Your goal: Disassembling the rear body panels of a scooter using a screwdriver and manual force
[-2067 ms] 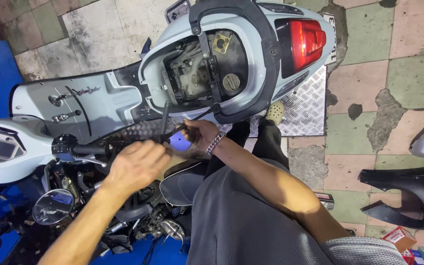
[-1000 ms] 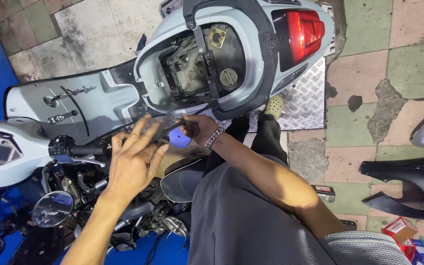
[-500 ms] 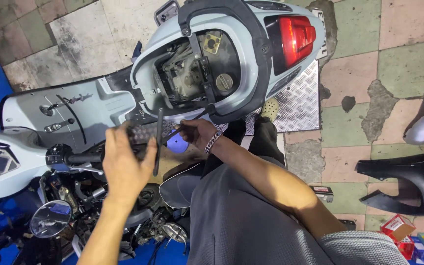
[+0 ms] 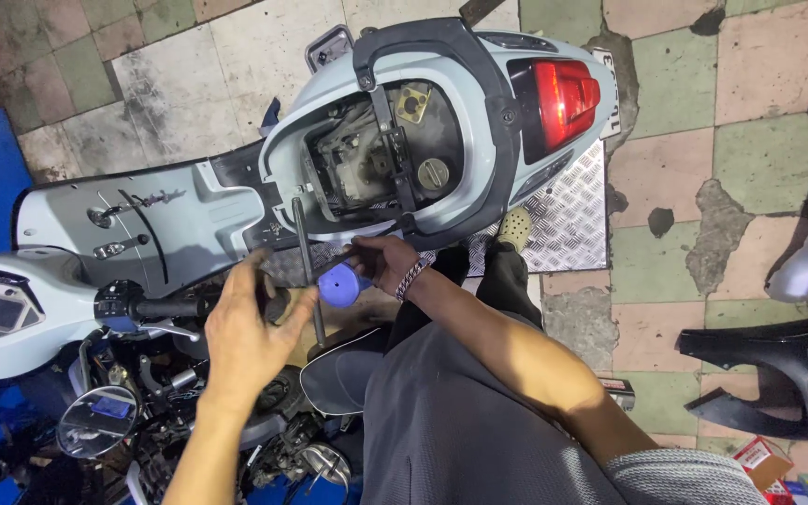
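Pale blue bodywork fills the left of our view: the scooter point(image 4: 189, 224) lies across the scene with its seat off, and its black handlebar grip point(image 4: 156, 307) points right along the near edge of the front panel. Nearer us, bottom left, a round mirror point(image 4: 95, 421) sits among dark engine parts.

Our left hand point(image 4: 250, 332) comes next, raised over the footboard with the back of it toward us. Its fingers are loosely spread and partly curled, and the thumb reaches toward a long dark metal rod point(image 4: 306, 266) that stands almost upright just to its right. We cannot tell whether the thumb actually presses the rod or only hovers beside it.

Just right of the rod, our right hand point(image 4: 381, 262) is curled shut around the top of a small tool with a round purple handle point(image 4: 340, 285), which sits touching the rod's right side. A metal chain bracelet point(image 4: 411, 278) circles that wrist.

Beyond both hands, the open seat bay point(image 4: 376, 159) shows the engine parts and a round fuel cap point(image 4: 433, 173). Farther right are the red tail light point(image 4: 565, 98), a ridged metal plate point(image 4: 568, 224) on the tiled floor, and a loose black panel point(image 4: 778, 374) at the right edge.
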